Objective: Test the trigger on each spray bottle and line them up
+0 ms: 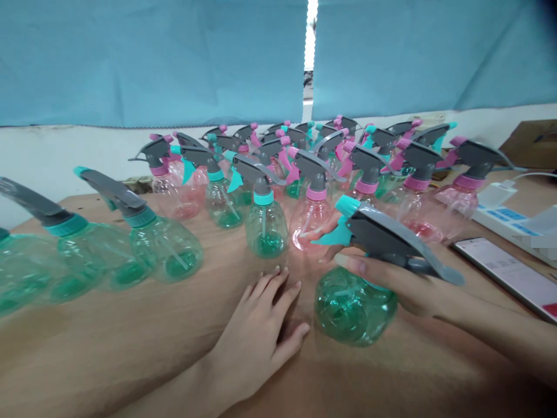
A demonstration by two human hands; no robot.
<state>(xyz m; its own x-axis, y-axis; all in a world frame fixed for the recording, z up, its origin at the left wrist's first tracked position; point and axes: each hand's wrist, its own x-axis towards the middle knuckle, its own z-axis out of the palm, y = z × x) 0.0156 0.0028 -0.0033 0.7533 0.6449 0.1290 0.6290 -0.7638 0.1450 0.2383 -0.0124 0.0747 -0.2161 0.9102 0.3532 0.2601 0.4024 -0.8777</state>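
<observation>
My right hand (369,270) is closed around the neck of a green spray bottle (354,310), just below its grey and teal trigger head. The bottle is tilted, and its base faces partly toward me. My left hand (265,319) lies on the wooden table (195,331) with its fingers stretched out, holding nothing. Just beyond it stands an upright green spray bottle (266,229) with a teal collar. Beside that is a pink spray bottle (313,217), partly hidden by my right fingers.
Several more pink and green spray bottles (224,200) crowd the back of the table. A row of green bottles (165,249) stands at the left. On the right lie a phone (500,270) and a white power strip (509,217), with a cardboard box (528,145) behind. A blue curtain (152,64) hangs at the back.
</observation>
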